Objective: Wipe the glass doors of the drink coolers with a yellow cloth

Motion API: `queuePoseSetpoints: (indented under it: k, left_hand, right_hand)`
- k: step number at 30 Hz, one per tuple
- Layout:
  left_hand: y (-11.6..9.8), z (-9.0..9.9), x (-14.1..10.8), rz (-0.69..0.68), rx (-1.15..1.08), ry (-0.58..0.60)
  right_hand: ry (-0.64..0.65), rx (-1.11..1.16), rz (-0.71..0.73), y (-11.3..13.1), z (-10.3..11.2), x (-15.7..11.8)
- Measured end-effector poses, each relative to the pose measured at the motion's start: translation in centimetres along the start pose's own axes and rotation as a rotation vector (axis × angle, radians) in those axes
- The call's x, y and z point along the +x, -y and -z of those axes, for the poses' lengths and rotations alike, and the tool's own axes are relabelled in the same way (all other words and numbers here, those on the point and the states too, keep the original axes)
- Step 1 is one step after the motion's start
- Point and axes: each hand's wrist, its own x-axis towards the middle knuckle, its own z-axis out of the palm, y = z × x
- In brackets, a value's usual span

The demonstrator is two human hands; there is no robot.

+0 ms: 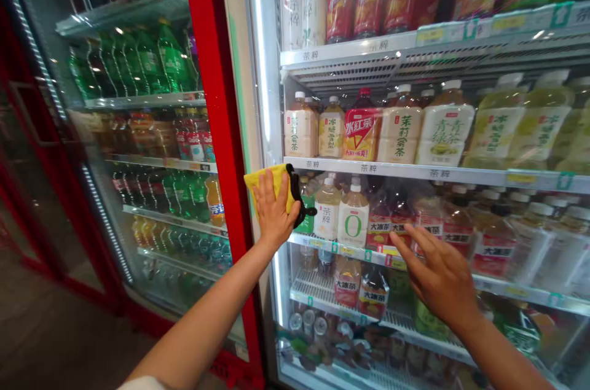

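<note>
A yellow cloth (275, 184) with black edging lies against the left edge of the glass cooler door. My left hand (275, 209) presses it there, fingers stretched over its front, and a dark part of the cloth folds out to the right. My right hand (437, 276) is held in front of the same glass door (332, 80), lower and to the right, its fingers extended and nothing in them. Whether its fingertips touch the glass I cannot tell. Behind the door, bottles of tea (353, 218) stand on the shelves.
To the left stands a second cooler with a red frame (214, 70), holding green bottles (173, 58) and other drinks. A pale strip (239, 83) separates the two coolers. White shelf edges (415, 172) carry price labels. Dark floor (55, 322) shows at lower left.
</note>
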Motion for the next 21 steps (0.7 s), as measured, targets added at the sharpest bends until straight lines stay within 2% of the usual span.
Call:
queuePoseSetpoints:
  k: [3,5,7,8,10,11,12,14,16,17,18,19,21]
  left_hand:
    - [-3.5,-0.2,2.0,0.225,0.004,-0.077]
    - [-6.1,-0.5,2.3,0.224,0.018,-0.065]
    - [-7.4,-0.7,1.2,0.049,0.026,0.029]
    - [-7.4,-0.7,0.4,-0.115,0.010,0.088]
    - [-6.2,-0.3,-0.9,-0.433,-0.041,0.241]
    - [-5.5,0.0,-1.0,-0.509,-0.048,0.305]
    - [-4.9,0.3,-0.7,-0.505,-0.043,0.332]
    - [-5.0,0.7,0.9,-0.333,-0.011,0.301]
    - [-7.0,0.6,2.7,-0.118,0.013,0.237]
    - [-8.4,0.3,3.2,-0.059,0.013,0.225]
    - [-9.9,0.1,3.2,-0.058,0.000,0.236]
    - [-11.0,-0.1,2.8,-0.117,-0.026,0.272]
    - [-11.9,-0.3,1.0,-0.359,-0.101,0.391]
  right_hand:
    - [0.021,0.015,0.043,-0.9,1.3,2.0]
    - [0.018,0.027,0.028,-1.1,1.8,3.2]
    - [0.023,0.028,0.027,-1.2,2.3,3.7]
    - [0.040,0.028,0.040,-1.4,2.5,3.8]
    - [0.103,0.029,0.080,-2.1,3.3,3.7]
    - [0.140,0.028,0.100,-2.6,3.7,3.7]
    - [0.173,0.026,0.120,-3.2,4.2,3.7]
    - [0.215,0.016,0.128,-4.4,5.2,3.8]
    - [0.234,0.011,0.084,-5.1,5.7,4.1]
    - [0.238,0.017,0.059,-5.2,5.9,4.1]
    - [0.244,0.027,0.036,-5.2,5.9,4.1]
    - [0.250,0.038,0.020,-5.2,5.9,3.9]
    - [0.273,0.060,0.012,-5.2,5.8,3.2]
